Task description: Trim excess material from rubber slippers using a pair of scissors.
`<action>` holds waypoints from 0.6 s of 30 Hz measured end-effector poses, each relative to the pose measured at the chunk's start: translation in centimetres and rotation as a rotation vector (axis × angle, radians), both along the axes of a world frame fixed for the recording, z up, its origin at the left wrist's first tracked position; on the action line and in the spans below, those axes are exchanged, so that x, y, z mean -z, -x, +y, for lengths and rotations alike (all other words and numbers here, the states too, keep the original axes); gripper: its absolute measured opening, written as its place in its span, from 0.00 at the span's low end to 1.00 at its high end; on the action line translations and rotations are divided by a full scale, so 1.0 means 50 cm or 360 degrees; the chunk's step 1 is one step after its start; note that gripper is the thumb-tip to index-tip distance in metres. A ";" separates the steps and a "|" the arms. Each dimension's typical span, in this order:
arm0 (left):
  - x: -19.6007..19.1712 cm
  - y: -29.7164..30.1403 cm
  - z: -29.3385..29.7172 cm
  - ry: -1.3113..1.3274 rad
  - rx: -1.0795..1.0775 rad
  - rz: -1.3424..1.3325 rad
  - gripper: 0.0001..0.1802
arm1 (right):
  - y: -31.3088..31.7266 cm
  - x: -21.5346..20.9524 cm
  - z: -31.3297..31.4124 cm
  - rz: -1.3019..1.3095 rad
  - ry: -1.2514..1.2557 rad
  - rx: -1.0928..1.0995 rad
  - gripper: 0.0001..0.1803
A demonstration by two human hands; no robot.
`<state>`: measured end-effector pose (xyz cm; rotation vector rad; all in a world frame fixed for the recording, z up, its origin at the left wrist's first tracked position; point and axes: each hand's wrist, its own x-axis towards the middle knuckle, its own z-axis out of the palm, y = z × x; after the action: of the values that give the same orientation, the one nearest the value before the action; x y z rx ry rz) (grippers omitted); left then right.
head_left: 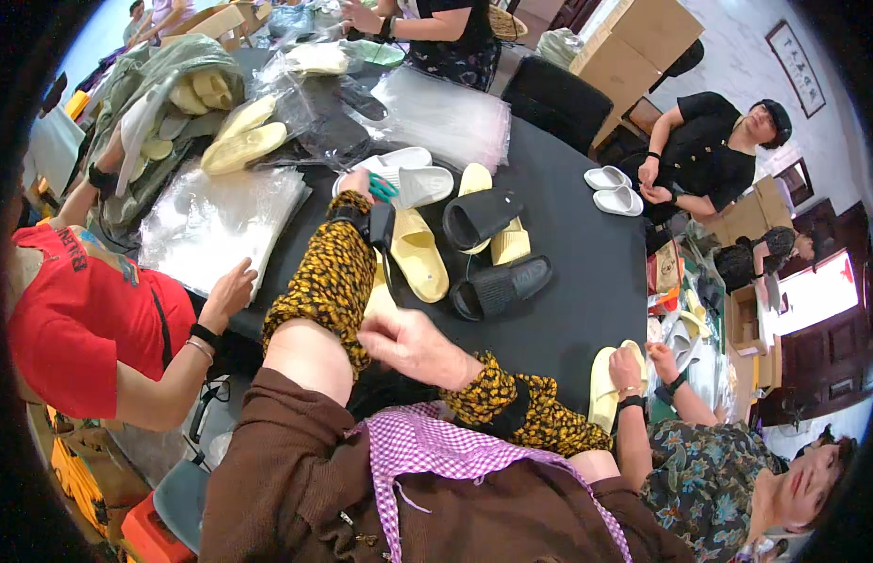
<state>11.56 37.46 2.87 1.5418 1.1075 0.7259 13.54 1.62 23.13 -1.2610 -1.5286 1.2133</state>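
My left arm, in a black-and-yellow patterned sleeve cover (319, 272), reaches over the dark table. My left hand (355, 181) is at the white slippers (413, 180), beside a small teal object (382, 188); its fingers are mostly hidden. My right hand (413, 349) is curled closed, fingertips against the left sleeve cover near its elbow end. In front of it lie a yellow slipper (420, 258) and part of another (380, 298). Two black slippers (502, 286) lie to the right, one resting across a yellow pair (510, 244).
Clear plastic bags (216, 225) are stacked at left, more bags (446, 113) at the far side. Yellow slippers (244, 145) lie by a grey-green sack (164, 80). A white pair (615, 190) sits at the right edge. Co-workers surround the table; one touches yellow slippers (602, 389).
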 end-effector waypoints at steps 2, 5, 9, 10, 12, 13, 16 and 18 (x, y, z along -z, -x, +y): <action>-0.017 -0.021 0.018 -0.0300 0.0073 0.0033 0.14 | -0.013 -0.004 -0.010 0.0204 0.0368 -0.0115 0.12; -0.059 -0.031 0.035 0.0596 -0.0067 -0.0770 0.14 | -0.009 -0.005 -0.007 0.0364 0.0610 -0.0290 0.12; -0.117 -0.053 0.030 0.0985 -0.0188 -0.1147 0.16 | 0.010 0.020 -0.008 0.0279 0.0390 -0.0340 0.12; -0.127 -0.049 0.031 0.1077 -0.0233 -0.1240 0.17 | 0.017 0.033 -0.006 0.0280 0.0386 -0.0349 0.12; -0.141 -0.043 0.025 0.1178 -0.0263 -0.1298 0.20 | 0.024 0.059 -0.002 0.0225 0.0232 -0.0210 0.11; -0.145 -0.038 0.019 0.1174 -0.0272 -0.1297 0.20 | 0.027 0.056 0.002 0.0229 0.0232 -0.0219 0.11; -0.155 -0.079 -0.027 0.1100 -0.0423 -0.1144 0.20 | 0.004 0.053 0.012 -0.0837 -0.0536 0.0149 0.08; -0.156 -0.118 -0.057 0.1204 -0.0393 -0.1095 0.20 | -0.029 0.070 0.033 -0.1077 -0.0519 0.0362 0.09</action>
<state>17.44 34.62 10.66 0.4567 0.8853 0.7903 15.00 3.28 19.62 -1.6498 -1.8833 0.3677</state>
